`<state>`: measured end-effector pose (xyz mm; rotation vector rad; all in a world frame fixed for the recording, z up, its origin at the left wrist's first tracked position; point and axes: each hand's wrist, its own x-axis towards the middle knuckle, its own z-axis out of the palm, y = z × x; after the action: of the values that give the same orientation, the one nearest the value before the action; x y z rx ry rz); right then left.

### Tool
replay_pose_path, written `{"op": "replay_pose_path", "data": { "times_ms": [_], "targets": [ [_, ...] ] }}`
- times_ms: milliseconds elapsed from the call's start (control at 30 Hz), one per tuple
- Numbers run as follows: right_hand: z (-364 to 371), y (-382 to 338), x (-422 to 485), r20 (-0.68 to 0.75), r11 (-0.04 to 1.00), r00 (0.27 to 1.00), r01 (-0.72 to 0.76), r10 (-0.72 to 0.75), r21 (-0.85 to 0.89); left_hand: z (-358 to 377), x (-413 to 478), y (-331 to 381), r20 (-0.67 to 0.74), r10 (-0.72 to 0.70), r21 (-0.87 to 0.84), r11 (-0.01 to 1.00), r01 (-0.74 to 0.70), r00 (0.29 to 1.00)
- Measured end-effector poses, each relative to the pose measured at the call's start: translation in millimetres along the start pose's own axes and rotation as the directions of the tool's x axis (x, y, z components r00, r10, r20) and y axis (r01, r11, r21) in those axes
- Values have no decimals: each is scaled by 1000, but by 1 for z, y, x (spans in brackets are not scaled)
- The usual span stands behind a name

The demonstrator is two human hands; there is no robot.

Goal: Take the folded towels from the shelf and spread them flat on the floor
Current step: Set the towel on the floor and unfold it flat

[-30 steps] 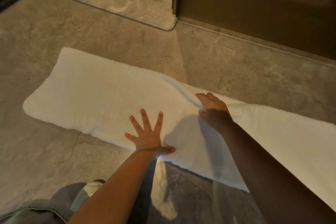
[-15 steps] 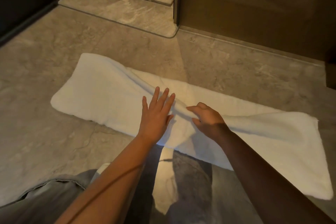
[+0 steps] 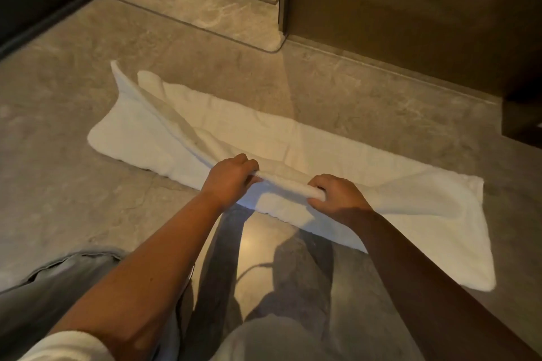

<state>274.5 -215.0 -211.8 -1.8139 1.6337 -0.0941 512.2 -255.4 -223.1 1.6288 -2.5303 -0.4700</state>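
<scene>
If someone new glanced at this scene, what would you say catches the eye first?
The long white towel lying across the grey stone floor stands out at once. Midway along it, the left hand and right hand both grip a raised fold, held up off the layer beneath.

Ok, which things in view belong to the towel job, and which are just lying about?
Job: white towel, its raised fold gripped by the left hand and the right hand; the floor under it.
Not the job: stone step, brown panel, grey trousers.
</scene>
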Motion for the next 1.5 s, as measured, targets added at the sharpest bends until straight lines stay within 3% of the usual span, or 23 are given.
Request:
{"op": "replay_pose_path", "data": {
  "times_ms": [367, 433, 567, 733, 933, 1133, 1333, 1500],
  "targets": [
    [24, 15, -53, -43, 996, 999, -11, 7, -83, 2, -52, 11, 100, -133, -129, 981, 146, 986],
    [32, 22, -70, -82, 989, 995, -68, 58, -130, 13, -57, 15, 140, -111, -181, 974, 136, 984],
    [28, 27, -73, -87, 975, 996, -29, 10, -219, 16, -63, 7, 156, -135, -353, 918, 183, 979],
    [54, 32, -105, -118, 973, 992, -72, 47, -218, 37, -93, 4, 226, -94, -483, 854, 195, 970],
    [100, 33, -155, -36, 978, 978, -204, 203, -34, 63, -135, 0, 361, -33, -461, 863, 209, 932],
    [152, 10, -186, 77, 962, 962, -266, 261, 57, 81, -178, -17, 486, -80, -441, 837, 323, 870],
    [181, 0, -202, -119, 958, 960, -231, 253, 169, 88, -183, 6, 580, 73, -400, 893, 205, 811],
    [180, 10, -201, -82, 987, 984, -152, 156, 47, 97, -183, 48, 596, 174, -382, 920, 86, 784]
  ]
}}
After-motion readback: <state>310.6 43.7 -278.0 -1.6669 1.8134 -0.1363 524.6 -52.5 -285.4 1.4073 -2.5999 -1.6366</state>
